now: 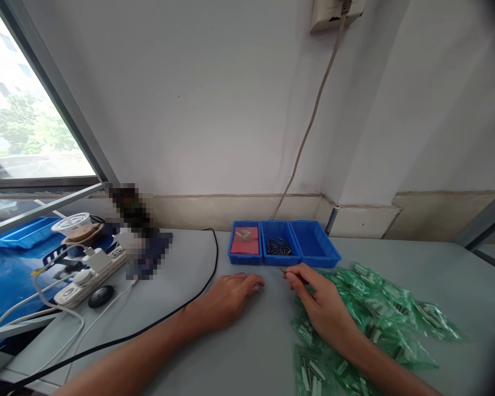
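My left hand rests on the grey table with its fingers curled inward. Something small may be at its fingertips, but I cannot make it out. Thumb and fingers of my right hand pinch a small dark metal screw-like piece, its tip pointing left. Just beyond the hands stands a blue bin holding many similar dark metal pieces. To its left, another blue bin contains a red sheet with a small clear bag on it. The right-hand blue bin has nothing visible inside.
Green plastic bags with pale and metal parts lie under and around my right forearm. A black cable runs across the table beside my left arm. Further left are a power strip, a black mouse and a lidded cup.
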A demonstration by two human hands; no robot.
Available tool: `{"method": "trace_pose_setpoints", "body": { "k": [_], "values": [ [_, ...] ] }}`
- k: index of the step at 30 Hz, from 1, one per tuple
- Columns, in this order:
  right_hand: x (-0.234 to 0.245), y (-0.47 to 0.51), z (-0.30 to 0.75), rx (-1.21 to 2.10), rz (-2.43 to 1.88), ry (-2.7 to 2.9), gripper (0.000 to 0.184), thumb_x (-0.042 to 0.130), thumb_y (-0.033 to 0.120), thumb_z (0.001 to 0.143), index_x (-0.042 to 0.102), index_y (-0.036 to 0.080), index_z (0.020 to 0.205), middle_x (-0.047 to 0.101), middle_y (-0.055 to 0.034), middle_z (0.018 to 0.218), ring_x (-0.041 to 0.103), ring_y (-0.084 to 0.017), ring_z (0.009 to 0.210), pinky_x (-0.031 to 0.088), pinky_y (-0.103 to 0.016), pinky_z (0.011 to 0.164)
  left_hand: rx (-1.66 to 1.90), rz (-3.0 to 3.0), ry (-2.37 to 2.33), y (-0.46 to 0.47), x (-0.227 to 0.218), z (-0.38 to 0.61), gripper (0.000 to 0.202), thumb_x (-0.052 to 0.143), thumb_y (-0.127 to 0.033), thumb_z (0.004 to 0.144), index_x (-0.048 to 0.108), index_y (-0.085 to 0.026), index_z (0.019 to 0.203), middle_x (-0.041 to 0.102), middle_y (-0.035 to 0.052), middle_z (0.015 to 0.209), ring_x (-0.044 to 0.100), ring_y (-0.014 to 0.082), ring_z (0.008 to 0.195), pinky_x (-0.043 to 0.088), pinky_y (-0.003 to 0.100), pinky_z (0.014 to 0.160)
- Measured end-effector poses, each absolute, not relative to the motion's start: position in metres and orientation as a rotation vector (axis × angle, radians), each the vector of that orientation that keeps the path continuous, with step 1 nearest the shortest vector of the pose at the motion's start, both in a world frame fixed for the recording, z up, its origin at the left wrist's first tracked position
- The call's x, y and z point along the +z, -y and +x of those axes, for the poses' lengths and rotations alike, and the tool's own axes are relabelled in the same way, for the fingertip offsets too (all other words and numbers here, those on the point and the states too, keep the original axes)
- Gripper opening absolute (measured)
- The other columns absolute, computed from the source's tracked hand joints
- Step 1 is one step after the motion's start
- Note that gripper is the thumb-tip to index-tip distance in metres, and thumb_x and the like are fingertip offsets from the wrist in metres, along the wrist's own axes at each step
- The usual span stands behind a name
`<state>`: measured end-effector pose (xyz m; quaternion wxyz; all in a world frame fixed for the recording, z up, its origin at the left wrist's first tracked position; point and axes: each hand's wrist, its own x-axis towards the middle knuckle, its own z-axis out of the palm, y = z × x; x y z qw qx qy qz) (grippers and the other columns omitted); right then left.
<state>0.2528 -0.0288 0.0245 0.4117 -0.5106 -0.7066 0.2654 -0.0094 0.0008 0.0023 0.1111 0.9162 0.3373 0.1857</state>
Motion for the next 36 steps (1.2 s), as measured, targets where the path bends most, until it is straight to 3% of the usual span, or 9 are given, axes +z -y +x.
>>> {"method": "trace_pose_setpoints", "body": {
  "k": [13,36],
  "values": [
    [0.0238,0.0293,0.2531,0.68,-1.293,1.786,0.032,0.047,0.047,0.11,0.069,0.026,0.099,0.072,-0.0029,0.09,0.065,-0.023,0.083,0.044,-0.03,0.064,0.521,2.765,-1.038,-0.0017,0.0024,-0.0065,0.022,0.04,-0.031,0.116,0.059,-0.023,0.121,0.071,0.002,0.097,0.069,0.0188,0.088,0.048,0.028,0.078],
    [0.0239,0.0285,0.2524,0.653,-1.284,1.785,0.031,0.048,0.045,0.109,0.07,0.025,0.1,0.074,-0.0034,0.091,0.068,-0.023,0.084,0.05,-0.031,0.069,0.522,2.774,-1.028,-0.0017,0.0049,-0.0053,0.022,0.042,-0.03,0.116,0.062,-0.022,0.116,0.07,0.0023,0.095,0.068,0.0184,0.085,0.049,0.028,0.076]
  ]
}}
